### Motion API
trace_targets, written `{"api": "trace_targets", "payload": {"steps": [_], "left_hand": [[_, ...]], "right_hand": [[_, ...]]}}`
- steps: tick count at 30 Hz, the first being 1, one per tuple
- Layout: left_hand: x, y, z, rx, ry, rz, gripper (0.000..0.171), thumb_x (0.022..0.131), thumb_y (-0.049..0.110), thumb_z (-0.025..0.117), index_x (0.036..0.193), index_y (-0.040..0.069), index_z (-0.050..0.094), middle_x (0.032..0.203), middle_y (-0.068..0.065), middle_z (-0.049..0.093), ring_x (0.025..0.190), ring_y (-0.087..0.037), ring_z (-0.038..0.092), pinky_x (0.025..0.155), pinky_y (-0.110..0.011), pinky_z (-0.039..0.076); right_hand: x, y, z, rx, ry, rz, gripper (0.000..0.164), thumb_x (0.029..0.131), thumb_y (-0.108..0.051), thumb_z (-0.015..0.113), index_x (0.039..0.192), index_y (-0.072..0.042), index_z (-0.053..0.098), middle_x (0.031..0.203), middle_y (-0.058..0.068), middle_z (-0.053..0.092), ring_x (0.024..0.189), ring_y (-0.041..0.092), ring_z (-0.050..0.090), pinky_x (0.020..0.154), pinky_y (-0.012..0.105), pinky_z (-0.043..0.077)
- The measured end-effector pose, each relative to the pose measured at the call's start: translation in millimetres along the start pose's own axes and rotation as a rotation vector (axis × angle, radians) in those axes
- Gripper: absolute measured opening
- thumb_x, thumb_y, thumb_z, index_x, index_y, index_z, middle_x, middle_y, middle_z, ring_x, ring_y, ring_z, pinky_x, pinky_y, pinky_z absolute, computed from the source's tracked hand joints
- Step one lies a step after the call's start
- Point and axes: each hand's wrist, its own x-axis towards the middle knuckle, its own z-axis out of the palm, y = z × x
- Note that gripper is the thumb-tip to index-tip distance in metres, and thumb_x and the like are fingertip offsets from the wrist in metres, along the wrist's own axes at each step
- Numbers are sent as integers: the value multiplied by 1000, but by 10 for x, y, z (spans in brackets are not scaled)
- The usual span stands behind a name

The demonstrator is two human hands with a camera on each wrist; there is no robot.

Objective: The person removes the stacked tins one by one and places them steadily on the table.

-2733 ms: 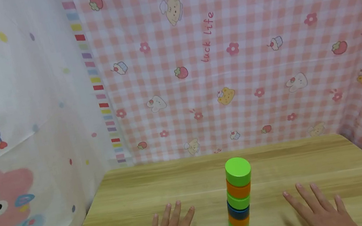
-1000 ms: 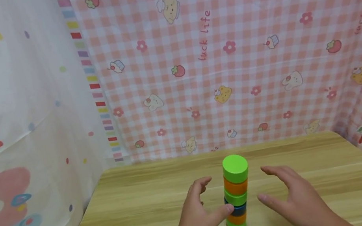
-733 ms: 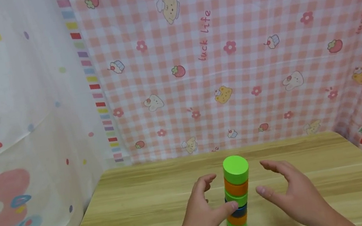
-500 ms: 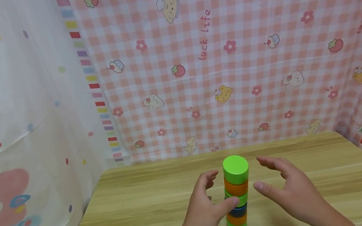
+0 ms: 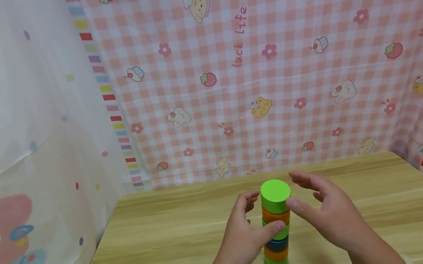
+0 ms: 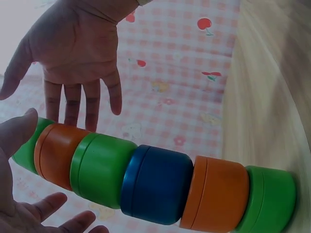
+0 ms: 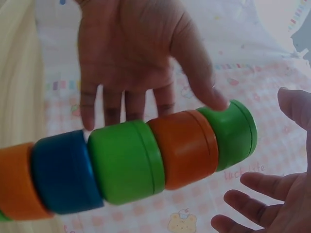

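A tall stack of several round toy blocks (image 5: 275, 200) stands upright on the table, coloured green, orange and dark blue (image 6: 158, 184) with green at top and bottom. My left hand (image 5: 241, 239) is at its left side with the fingers loosely bent. In the head view its thumb overlaps the middle of the stack. My right hand (image 5: 334, 214) is at the right near the top green block (image 7: 235, 136), its thumb tip right at that block's edge in the head view. Both wrist views show spread fingers, with neither hand curled tightly round the blocks.
The wooden table (image 5: 161, 234) runs back to a pink checked curtain (image 5: 201, 119) printed with cartoons. At the left hangs a white curtain (image 5: 55, 177) with cartoon figures.
Both hands were flat on the table beside the stack, then lifted and turned inward. Over the last second they have moved up and closer to it. The stack stays in place.
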Motion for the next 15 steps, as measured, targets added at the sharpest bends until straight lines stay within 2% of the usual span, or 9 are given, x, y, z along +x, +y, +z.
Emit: {"api": "trace_targets", "payload": {"steps": [8, 15], "left_hand": [[63, 10, 26, 16, -31, 12, 67, 87, 42, 86, 144, 26, 55, 153, -3, 53, 147, -36, 40, 114, -72, 34], [128, 48, 51, -5, -98, 34, 64, 86, 41, 87, 141, 31, 55, 150, 1, 54, 144, -33, 44, 112, -71, 37]], "right_hand": [[73, -79, 36, 6, -4, 10, 56, 101, -32, 71, 150, -9, 55, 151, 13, 58, 142, 38, 50, 114, 71, 34], [120, -121, 38, -1, -33, 13, 57, 101, -33, 71, 150, -9, 55, 153, 11, 57, 142, 38, 49, 114, 72, 34]]}}
